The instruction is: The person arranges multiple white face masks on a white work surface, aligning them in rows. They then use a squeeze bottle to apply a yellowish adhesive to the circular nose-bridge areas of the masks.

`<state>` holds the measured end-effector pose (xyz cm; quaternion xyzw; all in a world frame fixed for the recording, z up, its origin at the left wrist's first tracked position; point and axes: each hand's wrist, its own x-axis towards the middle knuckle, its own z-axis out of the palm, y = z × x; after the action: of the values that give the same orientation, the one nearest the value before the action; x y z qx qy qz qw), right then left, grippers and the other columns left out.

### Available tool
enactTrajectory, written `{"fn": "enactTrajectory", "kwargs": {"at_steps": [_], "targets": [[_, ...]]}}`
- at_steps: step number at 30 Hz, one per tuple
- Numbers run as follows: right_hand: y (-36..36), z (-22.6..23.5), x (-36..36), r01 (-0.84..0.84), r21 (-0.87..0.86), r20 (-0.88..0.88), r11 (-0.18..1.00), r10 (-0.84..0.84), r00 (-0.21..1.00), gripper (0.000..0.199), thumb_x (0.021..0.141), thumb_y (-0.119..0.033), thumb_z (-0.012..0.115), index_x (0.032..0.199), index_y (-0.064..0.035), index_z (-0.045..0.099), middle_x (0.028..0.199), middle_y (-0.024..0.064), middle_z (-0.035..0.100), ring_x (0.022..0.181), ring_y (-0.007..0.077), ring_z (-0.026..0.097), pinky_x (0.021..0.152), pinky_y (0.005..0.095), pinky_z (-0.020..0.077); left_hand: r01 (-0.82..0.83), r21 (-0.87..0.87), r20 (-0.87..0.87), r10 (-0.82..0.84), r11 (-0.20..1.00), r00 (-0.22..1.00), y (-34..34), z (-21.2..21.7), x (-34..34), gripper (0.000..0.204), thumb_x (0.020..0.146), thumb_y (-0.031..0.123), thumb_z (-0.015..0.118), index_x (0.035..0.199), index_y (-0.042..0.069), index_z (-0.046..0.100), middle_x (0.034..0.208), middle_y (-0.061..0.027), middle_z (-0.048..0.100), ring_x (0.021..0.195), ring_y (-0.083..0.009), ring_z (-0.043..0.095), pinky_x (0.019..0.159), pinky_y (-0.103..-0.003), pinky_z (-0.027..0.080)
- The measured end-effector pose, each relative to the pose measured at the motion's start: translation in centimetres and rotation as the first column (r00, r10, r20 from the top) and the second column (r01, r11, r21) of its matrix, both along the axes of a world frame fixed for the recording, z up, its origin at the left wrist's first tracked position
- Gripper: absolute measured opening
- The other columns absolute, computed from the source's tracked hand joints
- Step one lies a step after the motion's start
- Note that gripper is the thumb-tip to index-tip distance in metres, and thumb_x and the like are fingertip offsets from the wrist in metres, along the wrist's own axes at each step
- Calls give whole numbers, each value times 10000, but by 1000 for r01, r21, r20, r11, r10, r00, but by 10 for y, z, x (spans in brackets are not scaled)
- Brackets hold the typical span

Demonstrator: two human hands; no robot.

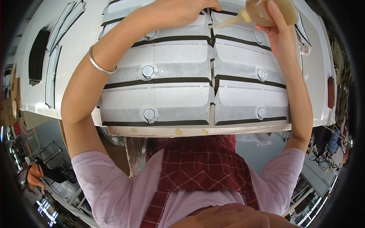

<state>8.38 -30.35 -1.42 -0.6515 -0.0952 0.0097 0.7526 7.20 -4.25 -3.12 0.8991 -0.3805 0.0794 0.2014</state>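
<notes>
At desk (87, 45) far edge: glue bottle (272, 11) gripped in right hand (279, 32), nozzle aimed at seam; left hand (178, 11) pressed flat, apparently, on white padded panels (175, 98). Gluing judged underway; steady squeeze along seam needed.

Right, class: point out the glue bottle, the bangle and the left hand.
glue bottle (272, 11), head view, on its amber body.
bangle (99, 65), head view, on the silver band.
left hand (178, 11), head view, on its back.

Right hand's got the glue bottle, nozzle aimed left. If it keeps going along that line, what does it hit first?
Most likely the left hand, pressing the top white fabric panel. The nozzle of the glue bottle in the right hand ends just short of its fingers; depth is unclear.
</notes>
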Motion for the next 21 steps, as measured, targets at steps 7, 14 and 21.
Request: {"fn": "enactTrajectory", "kwargs": {"at_steps": [7, 14, 21], "targets": [[-14, -3, -3, -50, -54, 10, 997, 51, 999, 432, 998, -356, 684, 1297, -70, 557, 1071, 76, 702, 879, 166, 724, 610, 303, 606, 13, 7, -19, -12, 1000, 1000, 1, -1, 1, 372, 894, -97, 477, 1211, -14, 653, 1296, -178, 646, 1457, -430, 391, 1206, -509, 322], [-44, -11, 18, -132, -152, 23, 979, 137, 990, 454, 1034, -233, 607, 1402, 14, 513, 1365, 179, 612, 1188, 260, 654, 779, 313, 612, -17, 20, -39, 18, 1000, 999, -1, -1, -1, 352, 914, -81, 475, 1209, -10, 653, 1315, -173, 635, 1464, -430, 382, 1198, -494, 334], [-22, 24, 20, -178, 420, -18, 890, 204, 979, 433, 1017, -375, 638, 1269, -30, 570, 1059, 129, 705, 858, 212, 752, 546, 257, 640, -28, -157, -47, 21, 987, 999, 6, 10, 8, 359, 910, -76, 451, 1199, -18, 656, 1234, -207, 635, 1292, -402, 521, 1127, -444, 405]]}}
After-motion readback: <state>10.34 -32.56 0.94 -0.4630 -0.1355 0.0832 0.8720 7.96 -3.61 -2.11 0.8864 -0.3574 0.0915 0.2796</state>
